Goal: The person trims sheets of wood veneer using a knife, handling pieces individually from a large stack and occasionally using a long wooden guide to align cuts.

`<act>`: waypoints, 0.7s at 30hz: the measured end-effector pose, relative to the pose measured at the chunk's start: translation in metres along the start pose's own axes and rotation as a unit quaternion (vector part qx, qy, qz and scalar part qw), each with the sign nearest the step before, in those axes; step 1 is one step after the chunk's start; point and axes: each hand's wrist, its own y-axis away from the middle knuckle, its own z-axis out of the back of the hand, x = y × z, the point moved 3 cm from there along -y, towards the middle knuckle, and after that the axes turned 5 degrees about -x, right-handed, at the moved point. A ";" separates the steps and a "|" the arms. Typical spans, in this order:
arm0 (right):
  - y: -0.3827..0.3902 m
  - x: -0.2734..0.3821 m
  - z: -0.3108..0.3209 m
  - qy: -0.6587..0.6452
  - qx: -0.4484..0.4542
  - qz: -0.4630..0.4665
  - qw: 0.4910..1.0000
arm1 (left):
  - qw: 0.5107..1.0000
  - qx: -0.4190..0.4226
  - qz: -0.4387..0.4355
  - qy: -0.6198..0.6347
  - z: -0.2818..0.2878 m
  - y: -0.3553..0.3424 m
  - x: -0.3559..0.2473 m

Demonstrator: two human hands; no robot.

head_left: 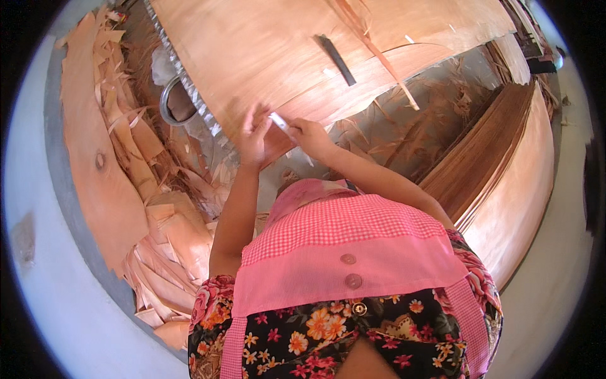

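Both hands, left hand (pixel 252 136) and right hand (pixel 309 136), pinch a small white strip (pixel 279 122) at the veneer sheet (pixel 265 50) edge; sheet untrimmed, scraps (pixel 158 215) piled left.

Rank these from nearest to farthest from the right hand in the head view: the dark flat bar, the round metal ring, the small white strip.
1. small white strip, touching the right hand
2. dark flat bar, above on the veneer sheet
3. round metal ring, far left
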 end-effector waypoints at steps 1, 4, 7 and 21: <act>-0.001 -0.004 -0.001 0.002 0.011 -0.032 0.999 | 0.999 -0.017 -0.007 0.042 0.001 0.000 -0.002; -0.010 -0.017 -0.008 -0.212 0.038 -0.145 0.966 | 0.993 -0.012 -0.032 0.114 0.002 -0.005 -0.004; -0.019 -0.027 -0.014 -0.265 0.053 -0.181 0.946 | 0.999 0.007 -0.028 0.023 0.010 -0.006 -0.007; -0.024 0.016 -0.077 -0.214 0.135 -0.228 0.940 | 0.756 -0.043 -0.390 -0.525 0.068 0.024 -0.032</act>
